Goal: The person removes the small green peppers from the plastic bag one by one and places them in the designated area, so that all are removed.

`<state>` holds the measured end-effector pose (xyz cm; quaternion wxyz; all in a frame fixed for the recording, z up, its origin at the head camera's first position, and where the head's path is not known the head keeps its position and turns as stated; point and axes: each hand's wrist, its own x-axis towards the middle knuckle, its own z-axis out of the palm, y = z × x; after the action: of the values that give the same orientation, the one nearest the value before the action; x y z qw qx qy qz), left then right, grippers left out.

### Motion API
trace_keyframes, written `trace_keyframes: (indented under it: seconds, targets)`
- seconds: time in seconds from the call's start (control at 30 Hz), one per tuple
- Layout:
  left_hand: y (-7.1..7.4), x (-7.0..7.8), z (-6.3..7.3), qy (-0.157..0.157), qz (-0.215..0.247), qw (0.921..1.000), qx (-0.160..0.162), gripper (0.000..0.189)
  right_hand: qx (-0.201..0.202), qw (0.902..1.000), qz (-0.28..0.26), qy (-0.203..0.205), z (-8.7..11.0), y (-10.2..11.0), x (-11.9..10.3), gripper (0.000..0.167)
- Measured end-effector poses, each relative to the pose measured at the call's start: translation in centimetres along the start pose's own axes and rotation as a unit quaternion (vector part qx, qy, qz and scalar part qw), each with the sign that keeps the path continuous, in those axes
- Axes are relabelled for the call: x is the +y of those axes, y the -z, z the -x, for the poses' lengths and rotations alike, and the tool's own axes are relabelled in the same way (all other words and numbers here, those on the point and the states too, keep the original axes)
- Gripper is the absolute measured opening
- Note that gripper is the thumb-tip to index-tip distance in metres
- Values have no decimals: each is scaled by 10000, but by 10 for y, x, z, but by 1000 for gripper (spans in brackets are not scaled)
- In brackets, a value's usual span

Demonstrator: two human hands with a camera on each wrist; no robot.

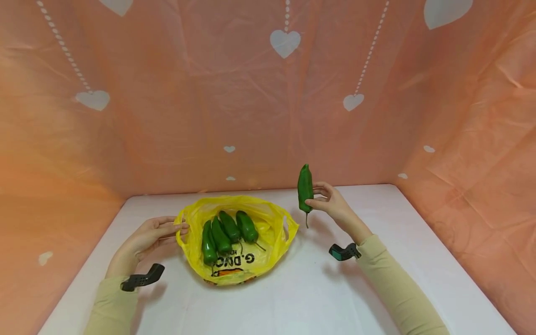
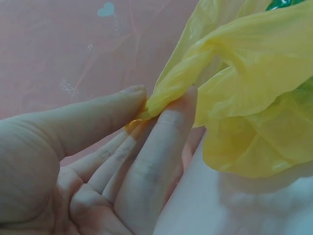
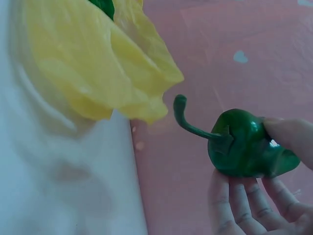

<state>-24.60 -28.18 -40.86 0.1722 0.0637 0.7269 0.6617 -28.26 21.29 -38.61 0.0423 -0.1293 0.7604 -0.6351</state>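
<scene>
A yellow plastic bag [image 1: 268,256] lies spread on the white table, its mouth wide and facing up. Inside it several green peppers [image 1: 247,227] lie side by side, stems toward the near edge. My left hand [image 1: 152,237] pinches the bag's left handle between thumb and fingers; in the left wrist view the handle [image 2: 176,81] is bunched at the fingertips. To the right of the bag, my right hand [image 1: 335,204] holds one green pepper [image 1: 305,188] above the table, stem down. The right wrist view shows this pepper [image 3: 239,147] between thumb and fingers, its curved stem toward the bag.
The white table [image 1: 310,298] is enclosed by an orange-pink cloth [image 1: 251,116] with white hearts at the back and sides. A black wrist device [image 1: 142,279] sits on the left wrist, another black device [image 1: 343,252] on the right.
</scene>
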Motion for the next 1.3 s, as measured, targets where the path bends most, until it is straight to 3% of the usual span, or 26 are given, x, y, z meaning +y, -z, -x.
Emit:
trace_keyframes:
  seconds: [0.4, 0.63, 1.3]
  targets:
    - [1, 0, 1, -18, 237, 9997, -7, 64, 177, 9988, -144, -441, -7, 10, 17, 62]
    - [-1, -2, 1, -37, 334, 9994, -17, 56, 352, 9950, 54, -938, -11, 14, 26, 66]
    - [1, -2, -2, -64, 594, 9980, -188, 54, 351, 9883, 202, -1469, -22, 22, 49, 63]
